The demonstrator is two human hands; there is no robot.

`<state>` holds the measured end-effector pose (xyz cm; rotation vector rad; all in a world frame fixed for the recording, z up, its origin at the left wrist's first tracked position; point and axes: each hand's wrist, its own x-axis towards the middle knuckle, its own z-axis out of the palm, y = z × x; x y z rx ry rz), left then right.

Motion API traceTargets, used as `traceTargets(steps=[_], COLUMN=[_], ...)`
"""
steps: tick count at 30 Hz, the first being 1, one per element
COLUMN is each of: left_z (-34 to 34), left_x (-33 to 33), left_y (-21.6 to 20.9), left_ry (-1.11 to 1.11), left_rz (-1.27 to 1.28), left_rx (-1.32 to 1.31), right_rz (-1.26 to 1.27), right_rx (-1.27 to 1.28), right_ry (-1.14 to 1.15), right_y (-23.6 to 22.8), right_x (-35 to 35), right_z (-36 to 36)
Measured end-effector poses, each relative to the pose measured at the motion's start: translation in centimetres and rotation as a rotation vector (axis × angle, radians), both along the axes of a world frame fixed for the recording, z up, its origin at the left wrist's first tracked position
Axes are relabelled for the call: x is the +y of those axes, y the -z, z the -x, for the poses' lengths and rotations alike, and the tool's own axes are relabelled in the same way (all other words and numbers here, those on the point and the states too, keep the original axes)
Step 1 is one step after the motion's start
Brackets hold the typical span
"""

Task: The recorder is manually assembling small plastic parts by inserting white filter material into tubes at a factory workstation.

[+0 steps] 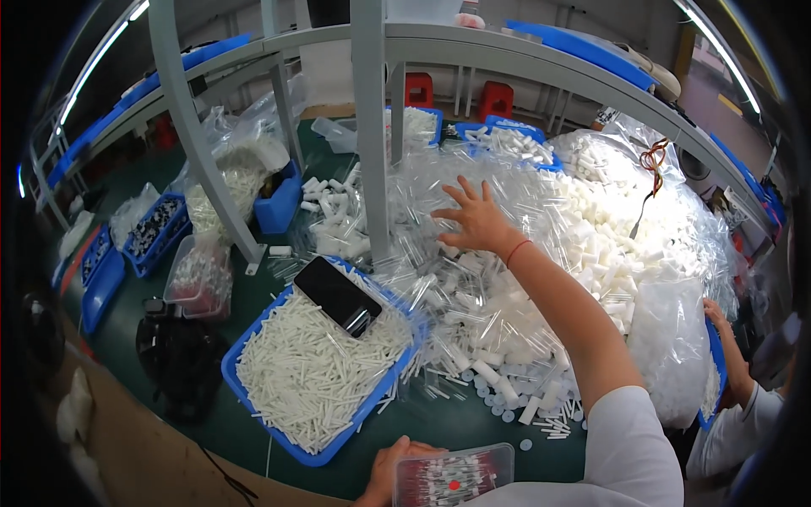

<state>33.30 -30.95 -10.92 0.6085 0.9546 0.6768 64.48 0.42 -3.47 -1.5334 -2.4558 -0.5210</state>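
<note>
A big heap of clear plastic tubes (507,253) covers the green table (439,422); the right hand (475,218) rests on it, fingers spread. The left hand (390,473) grips a small clear box (454,475), seemingly of red-tipped pieces.

the tray (245,372) is bright blue, its sticks (312,372) plain white. the phone (338,296) on them is glossy black. the table (253,296) is dark green. the tubes (473,279) are clear, the caps (625,228) white. a thin red string (517,251) circles the right wrist. the clear box (452,477) shows red dots inside.
</note>
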Motion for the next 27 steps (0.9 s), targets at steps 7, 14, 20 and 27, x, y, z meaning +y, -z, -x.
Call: traceTargets(steps=[7, 14, 20, 27], left_z=[0.9, 0.2, 1.1, -0.5], left_x=[-0.1, -0.8, -2.3, -3.7], left_y=[2.3, 1.3, 1.9, 1.6], left_ry=[0.058, 0.110, 0.192, 0.225], left_rz=[-0.127, -0.152, -0.117, -0.296], left_rx=[-0.067, -0.079, -0.148, 0.005], right_rz=[0.211, 0.021, 0.453, 0.250], right_rx=[0.134, 0.369, 0.496, 0.533], right_ry=[0.104, -0.245, -0.597, -0.430], right_y=[-2.0, -7.1, -2.2, 1.6], right_x=[1.9, -10.4, -29.7, -33.5], right_z=[-0.2, 5.3, 16.3, 19.1])
